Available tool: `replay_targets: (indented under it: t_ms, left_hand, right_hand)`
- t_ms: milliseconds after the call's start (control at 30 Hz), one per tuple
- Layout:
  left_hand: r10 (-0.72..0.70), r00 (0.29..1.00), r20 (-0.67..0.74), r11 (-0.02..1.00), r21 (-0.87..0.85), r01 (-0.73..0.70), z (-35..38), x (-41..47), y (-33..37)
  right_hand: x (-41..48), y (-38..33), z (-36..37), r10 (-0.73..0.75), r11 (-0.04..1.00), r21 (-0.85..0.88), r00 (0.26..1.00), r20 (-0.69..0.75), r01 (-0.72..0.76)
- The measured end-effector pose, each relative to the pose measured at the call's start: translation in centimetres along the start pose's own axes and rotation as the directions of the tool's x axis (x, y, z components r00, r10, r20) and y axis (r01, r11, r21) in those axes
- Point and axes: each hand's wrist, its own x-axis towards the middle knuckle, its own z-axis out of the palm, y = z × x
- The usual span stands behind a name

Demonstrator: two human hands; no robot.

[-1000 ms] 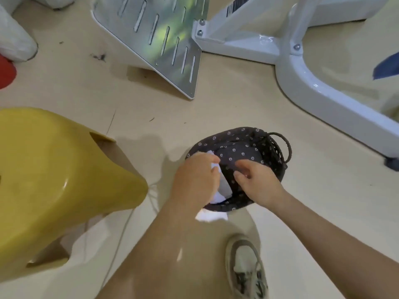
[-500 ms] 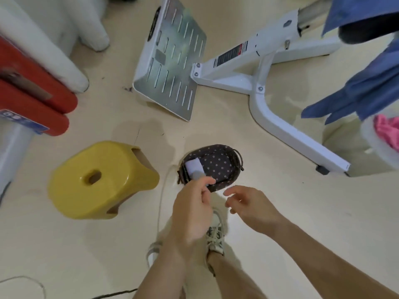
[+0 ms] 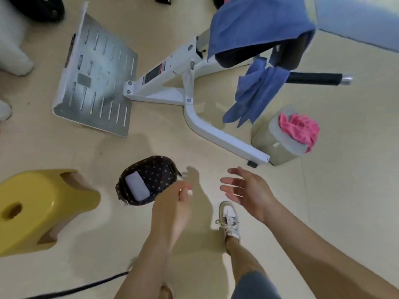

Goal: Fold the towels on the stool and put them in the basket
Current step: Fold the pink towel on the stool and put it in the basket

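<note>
A home room: exercise machine [image 3: 190,98] draped with clothes [image 3: 257,24], plastic stool [image 3: 41,203].

The folded white towel [image 3: 137,187] lies in the dark dotted fabric basket [image 3: 160,170], which stands on the floor just right of the yellow plastic stool [image 3: 43,203]. The left hand [image 3: 172,205] hangs at the basket's near right rim. The right hand [image 3: 248,190] is apart to its right, with the white laced shoe [image 3: 228,221] on the floor between them. Behind the basket lies the slotted grey metal plate [image 3: 95,83], joined on its right to the white metal frame [image 3: 216,134].
</note>
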Motion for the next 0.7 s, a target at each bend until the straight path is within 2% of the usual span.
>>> replay_targets:
  t_ms: [67, 133, 200, 300, 467, 633, 700]
  left_hand:
    - [-0.033, 0.999, -0.003, 0.999, -0.040, 0.033, 3.6, 1.3, 3.2]
    - [-0.018, 0.999, -0.032, 0.999, -0.031, 0.017, 7.6, 3.2, 6.9]
    - [0.027, 0.999, -0.025, 1.000, 0.002, -0.027, 12.7, 5.1, 10.6]
    - [0.036, 0.997, 0.069, 0.999, 0.018, -0.038, 20.2, 7.0, 15.7]
    - [0.078, 0.972, 0.222, 0.975, 0.185, -0.120, 30.5, 9.3, 21.0]
    - [0.151, 0.916, 0.371, 0.902, 0.328, -0.282, 39.7, 12.8, 24.7]
    - [0.183, 0.895, 0.407, 0.860, 0.376, -0.347, 43.3, 15.0, 25.8]
  right_hand:
    - [1.9, -2.9, -4.3, 0.034, 0.981, 0.190, 0.999, 0.022, -0.037]
    - [3.9, -5.5, -8.6, 0.026, 0.969, 0.245, 0.999, 0.020, -0.030]
    - [6.1, -7.7, -13.3, 0.020, 0.982, 0.185, 0.999, 0.027, -0.025]
    - [8.8, -10.1, -20.7, -0.024, 0.998, 0.051, 1.000, 0.015, 0.023]
    - [13.3, -11.6, -31.5, -0.041, 0.996, -0.084, 0.993, -0.113, 0.031]
    - [18.5, -11.7, -38.5, -0.086, 0.970, -0.238, 0.982, -0.166, 0.045]
    - [21.1, -12.0, -40.7, -0.103, 0.967, -0.250, 0.978, -0.183, 0.055]
